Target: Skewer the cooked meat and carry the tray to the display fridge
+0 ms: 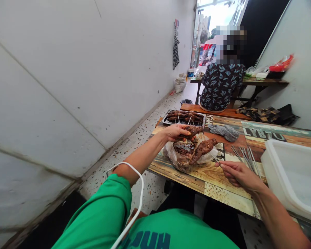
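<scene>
My left hand (180, 132) is closed around a piece of dark, sauce-coated meat (194, 130), held over an open clear plastic bag (180, 162). More glossy brown meat lies in that bag, and one long piece (203, 151) rests across its right side. Between the thumb and fingers of my right hand (234, 173) is a thin metal skewer (215, 158), pointing up and left toward the bag. Whether its tip touches the long piece, I cannot tell. Several loose metal skewers (248, 157) lie on the table just beyond my right hand.
Behind the bag, a tray (164, 120) holds skewered meat. A grey cloth or glove (224, 132) lies on the patterned wooden table (223, 188). A white plastic tub (272, 173) stands at right. A person (223, 86) sits on a bench ahead, back turned. A white cable (141, 193) crosses my left arm.
</scene>
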Tool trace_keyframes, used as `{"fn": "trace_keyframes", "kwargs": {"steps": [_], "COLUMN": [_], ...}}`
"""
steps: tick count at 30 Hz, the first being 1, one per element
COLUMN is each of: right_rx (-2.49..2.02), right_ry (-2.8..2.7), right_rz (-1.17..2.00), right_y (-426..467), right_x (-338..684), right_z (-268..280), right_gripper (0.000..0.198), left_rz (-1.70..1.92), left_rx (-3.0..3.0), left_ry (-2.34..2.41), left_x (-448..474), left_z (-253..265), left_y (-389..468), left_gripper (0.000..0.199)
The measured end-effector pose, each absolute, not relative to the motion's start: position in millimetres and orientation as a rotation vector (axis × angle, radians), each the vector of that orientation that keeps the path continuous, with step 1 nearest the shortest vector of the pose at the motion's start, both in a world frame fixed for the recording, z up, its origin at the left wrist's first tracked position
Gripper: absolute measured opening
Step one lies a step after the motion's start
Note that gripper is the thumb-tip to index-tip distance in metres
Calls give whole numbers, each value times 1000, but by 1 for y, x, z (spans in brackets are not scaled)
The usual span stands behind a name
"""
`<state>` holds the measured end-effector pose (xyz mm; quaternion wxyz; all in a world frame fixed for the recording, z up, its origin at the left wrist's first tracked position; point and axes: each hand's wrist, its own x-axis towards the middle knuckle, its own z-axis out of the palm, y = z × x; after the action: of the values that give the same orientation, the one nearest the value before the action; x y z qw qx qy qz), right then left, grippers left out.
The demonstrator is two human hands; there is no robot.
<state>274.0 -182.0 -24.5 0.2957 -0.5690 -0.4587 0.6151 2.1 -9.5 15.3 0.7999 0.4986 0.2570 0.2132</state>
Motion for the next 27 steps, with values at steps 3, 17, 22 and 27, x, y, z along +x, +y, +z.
{"fn": "trace_keyframes", "kwargs": {"steps": [3,17,22,27], "right_rx": [-1499,-1526,-1576,-1609], "right_ry": [-1279,-1370,-1311,-1267], "right_rz": [1515,1486,1474,1410], "right_y": [-183,-194,-203,-206], "right_x": [269,290,306,297], "right_z": [-20,-12,-14,-10], "right_gripper": [69,72,74,80], "left_rz": [460,412,464,489], "left_rx": [1067,970,933,905], "left_ry": [533,594,587,649], "left_x": [2,-2,-11,-13], "left_z": [14,10,14,16], "left_y": [-7,-13,-8,-3], "left_gripper": [43,53,57,54]}}
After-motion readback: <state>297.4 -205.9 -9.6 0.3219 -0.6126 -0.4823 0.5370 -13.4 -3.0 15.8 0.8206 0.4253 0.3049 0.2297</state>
